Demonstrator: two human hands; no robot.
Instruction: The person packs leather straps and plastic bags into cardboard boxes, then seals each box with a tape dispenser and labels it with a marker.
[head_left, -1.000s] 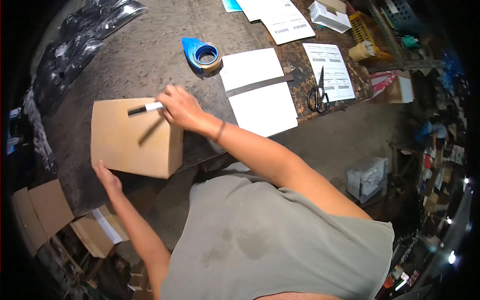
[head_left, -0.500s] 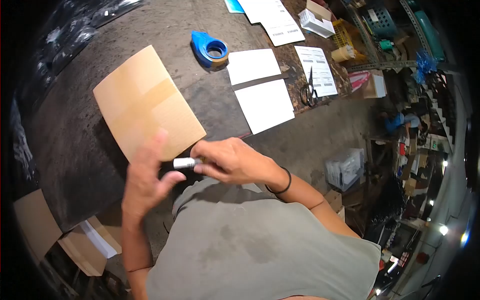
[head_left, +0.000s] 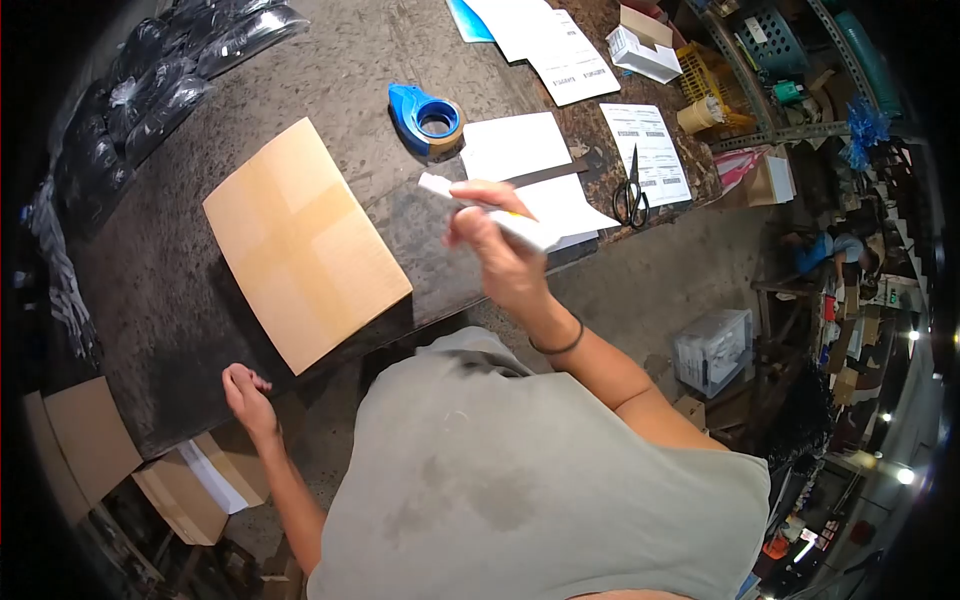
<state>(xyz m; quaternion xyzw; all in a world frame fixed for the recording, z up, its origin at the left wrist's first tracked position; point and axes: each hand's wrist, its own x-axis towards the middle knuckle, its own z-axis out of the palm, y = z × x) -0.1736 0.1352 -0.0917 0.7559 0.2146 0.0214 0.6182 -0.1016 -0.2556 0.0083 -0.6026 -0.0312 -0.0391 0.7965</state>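
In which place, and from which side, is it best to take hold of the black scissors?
I would take the scissors by the two handle loops, coming from the near table edge: the loops lie toward that edge, while the pointed blades face away, over the printed sheet.

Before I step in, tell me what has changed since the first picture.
The right hand has moved right, from over the cardboard box toward the white sheets, keeping hold of the marker. The left hand has let go of the box and is now apart from it. The box has turned to lie at a slant. The tape dispenser and scissors stayed put.
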